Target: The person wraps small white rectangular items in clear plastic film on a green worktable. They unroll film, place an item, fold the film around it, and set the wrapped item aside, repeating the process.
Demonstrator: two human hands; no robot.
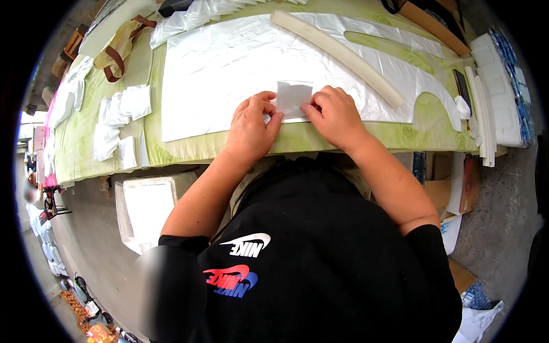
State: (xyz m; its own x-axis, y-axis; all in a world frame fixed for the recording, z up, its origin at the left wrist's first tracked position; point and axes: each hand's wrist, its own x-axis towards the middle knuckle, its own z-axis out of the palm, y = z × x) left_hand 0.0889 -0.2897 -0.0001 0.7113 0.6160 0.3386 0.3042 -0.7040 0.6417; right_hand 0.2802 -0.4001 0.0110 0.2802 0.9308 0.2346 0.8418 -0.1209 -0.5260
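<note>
A small folded square of thin silvery-white plastic [294, 98] lies on a large white plastic sheet [211, 74] near the table's front edge. My left hand [253, 127] is curled at the square's left edge, its thumb at the lower corner and its fingers bent. On the right edge, my right hand [337, 119] pinches the square between thumb and forefinger, the other fingers folded in. The large sheet has curved cut-outs toward the right. Across it, beyond my right hand, a long cream-coloured tube [343, 57] rests diagonally.
Several folded plastic squares [136, 102] lie on the green tablecloth [189, 150] at left. A beige bag [120, 48] with brown handles is behind them. More folded plastic [200, 16] lines the back. White rolls [483, 120] and a cardboard box [432, 26] occupy the right end.
</note>
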